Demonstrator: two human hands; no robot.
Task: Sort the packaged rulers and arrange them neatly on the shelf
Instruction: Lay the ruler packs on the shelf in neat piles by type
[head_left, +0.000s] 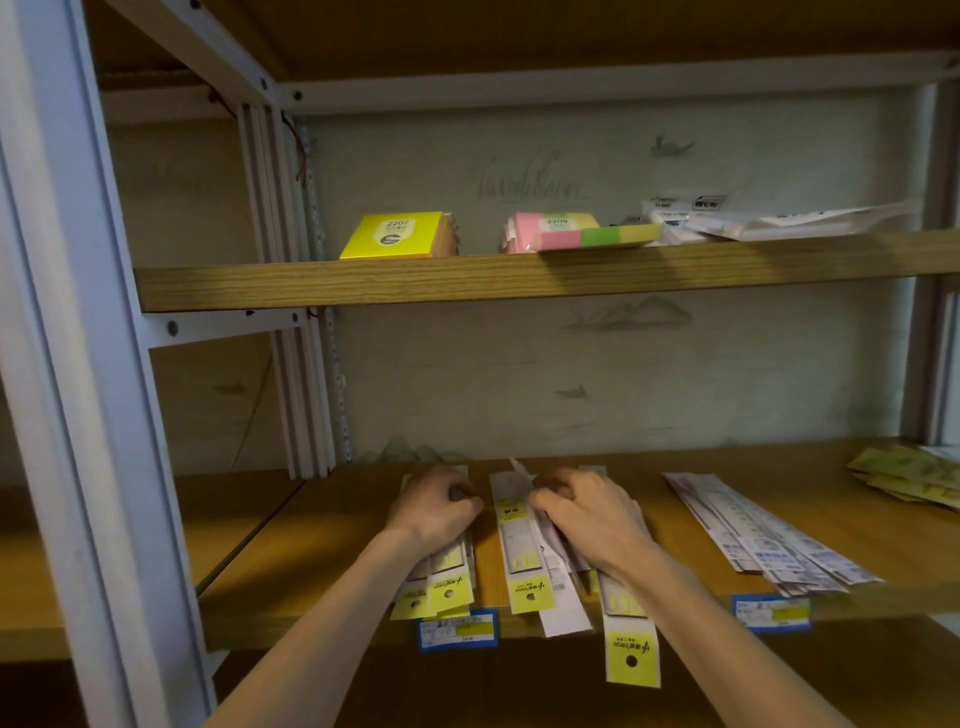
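Note:
Packaged rulers with yellow header cards lie lengthwise on the wooden shelf (332, 525). My left hand (434, 506) rests with curled fingers on a left stack of rulers (441, 577). My right hand (587, 512) lies with curled fingers on a middle pile (522, 551) and seems to pinch a pack's far end. One ruler pack (631, 649) sticks out over the shelf's front edge. A separate fan of white-and-purple ruler packs (763, 535) lies to the right, untouched.
Blue price tags (457, 629) (772, 613) hang on the shelf's front edge. Yellow-green packets (914, 475) lie at the far right. The upper shelf (467, 280) holds a yellow box (395, 236), coloured sticky notes (571, 234) and white packets (769, 218). White metal uprights (67, 312) stand on the left.

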